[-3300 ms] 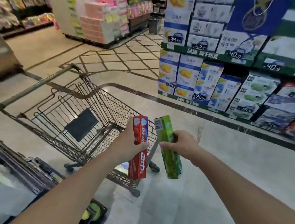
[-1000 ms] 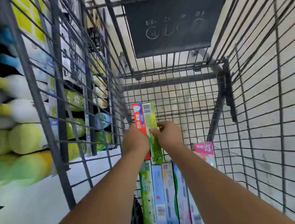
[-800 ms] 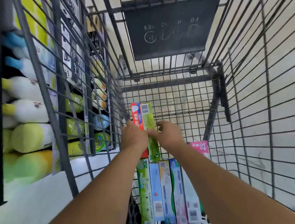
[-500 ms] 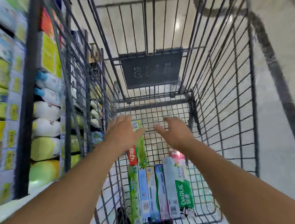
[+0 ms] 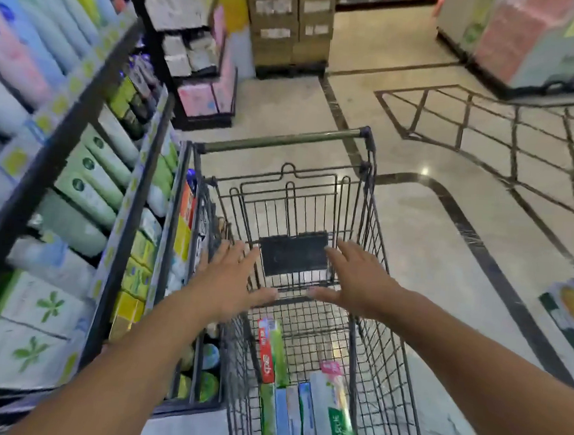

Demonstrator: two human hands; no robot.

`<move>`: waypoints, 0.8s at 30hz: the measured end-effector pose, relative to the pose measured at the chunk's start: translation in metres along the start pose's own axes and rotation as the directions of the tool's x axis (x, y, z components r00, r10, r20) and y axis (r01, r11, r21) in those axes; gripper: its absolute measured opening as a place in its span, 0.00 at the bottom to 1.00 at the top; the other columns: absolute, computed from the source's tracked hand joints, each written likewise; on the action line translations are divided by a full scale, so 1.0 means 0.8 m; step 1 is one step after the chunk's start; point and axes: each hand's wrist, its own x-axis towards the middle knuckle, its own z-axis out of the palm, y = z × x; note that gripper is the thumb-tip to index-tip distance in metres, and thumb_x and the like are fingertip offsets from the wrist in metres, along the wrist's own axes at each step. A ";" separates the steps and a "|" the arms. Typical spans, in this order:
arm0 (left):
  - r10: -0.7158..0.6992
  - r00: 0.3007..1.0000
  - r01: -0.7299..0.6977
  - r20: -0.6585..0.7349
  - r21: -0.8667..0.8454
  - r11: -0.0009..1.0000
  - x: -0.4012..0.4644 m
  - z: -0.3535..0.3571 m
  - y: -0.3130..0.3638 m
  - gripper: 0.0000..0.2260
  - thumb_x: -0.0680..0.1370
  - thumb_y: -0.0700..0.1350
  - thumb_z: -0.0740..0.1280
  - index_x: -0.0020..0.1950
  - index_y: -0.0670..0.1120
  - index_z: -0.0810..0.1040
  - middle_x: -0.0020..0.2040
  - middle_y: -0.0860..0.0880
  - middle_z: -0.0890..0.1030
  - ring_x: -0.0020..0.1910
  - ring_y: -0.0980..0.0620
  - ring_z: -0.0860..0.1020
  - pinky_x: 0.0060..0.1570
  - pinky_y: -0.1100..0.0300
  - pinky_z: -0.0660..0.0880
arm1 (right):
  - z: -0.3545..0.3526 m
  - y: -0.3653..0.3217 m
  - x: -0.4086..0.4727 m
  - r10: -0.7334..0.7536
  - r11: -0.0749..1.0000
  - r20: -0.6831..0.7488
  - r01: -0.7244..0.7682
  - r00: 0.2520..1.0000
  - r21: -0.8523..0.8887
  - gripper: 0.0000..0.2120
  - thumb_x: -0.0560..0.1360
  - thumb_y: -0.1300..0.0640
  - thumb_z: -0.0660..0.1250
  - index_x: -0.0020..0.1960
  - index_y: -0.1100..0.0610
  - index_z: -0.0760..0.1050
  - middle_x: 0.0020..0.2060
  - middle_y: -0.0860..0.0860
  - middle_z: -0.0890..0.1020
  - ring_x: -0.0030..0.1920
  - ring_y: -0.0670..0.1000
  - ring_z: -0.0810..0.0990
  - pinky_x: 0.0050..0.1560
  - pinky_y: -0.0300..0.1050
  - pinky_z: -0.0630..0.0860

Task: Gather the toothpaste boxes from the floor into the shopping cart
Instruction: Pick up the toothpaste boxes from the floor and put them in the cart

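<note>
The wire shopping cart [image 5: 372, 203] stands in front of me, its green handle at the far end. On its floor a red toothpaste box [image 5: 264, 351] and a green toothpaste box [image 5: 280, 354] lie side by side. Nearer to me lies a row of several more toothpaste boxes [image 5: 300, 421]. My left hand [image 5: 231, 278] and my right hand [image 5: 356, 279] hover above the basket with fingers spread, holding nothing. Between them is the cart's dark seat flap [image 5: 293, 254].
A shelf unit [image 5: 86, 174] packed with bottles and boxes stands close against the cart's left side. Stacked cartons [image 5: 286, 28] are at the far end of the aisle. A product display [image 5: 573, 308] sits at the right edge. Tiled floor [image 5: 448, 247] lies to the right.
Both hands have let go of the red and green boxes, which now lie on the cart floor. The hands have lifted up out of the basket, and my view has risen.
</note>
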 end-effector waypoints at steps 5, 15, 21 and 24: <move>-0.015 1.000 0.016 -0.027 0.033 0.999 -0.084 -0.041 -0.007 0.46 0.68 0.79 0.45 0.78 0.57 0.34 0.79 0.48 0.36 0.77 0.45 0.33 0.73 0.39 0.37 | -0.043 -0.052 -0.051 -0.066 0.997 -0.087 0.064 0.994 -0.034 0.56 0.61 0.21 0.47 0.80 0.51 0.43 0.79 0.53 0.43 0.79 0.55 0.41 0.76 0.55 0.43; -0.088 0.996 0.084 -0.031 -0.098 0.992 -0.283 0.021 -0.068 0.47 0.67 0.79 0.45 0.78 0.58 0.35 0.79 0.49 0.35 0.78 0.45 0.35 0.73 0.39 0.39 | -0.013 -0.199 -0.148 -0.240 0.957 -0.018 0.233 0.971 -0.171 0.51 0.67 0.23 0.50 0.80 0.51 0.42 0.79 0.52 0.44 0.78 0.56 0.41 0.75 0.55 0.42; -0.309 0.951 0.295 -0.015 -0.253 0.922 -0.473 0.098 -0.151 0.45 0.69 0.78 0.50 0.79 0.58 0.39 0.80 0.50 0.38 0.78 0.45 0.37 0.74 0.38 0.39 | 0.033 -0.356 -0.235 -0.404 0.884 0.082 0.412 0.911 -0.220 0.54 0.64 0.21 0.46 0.80 0.53 0.44 0.79 0.54 0.45 0.79 0.57 0.43 0.76 0.56 0.45; -0.455 0.888 0.423 -0.066 -0.267 0.866 -0.579 0.136 -0.202 0.45 0.71 0.77 0.50 0.80 0.56 0.42 0.80 0.49 0.41 0.78 0.45 0.38 0.74 0.38 0.40 | 0.060 -0.446 -0.273 -0.508 0.814 0.130 0.525 0.851 -0.248 0.52 0.66 0.23 0.48 0.80 0.54 0.45 0.79 0.55 0.46 0.79 0.57 0.45 0.76 0.56 0.48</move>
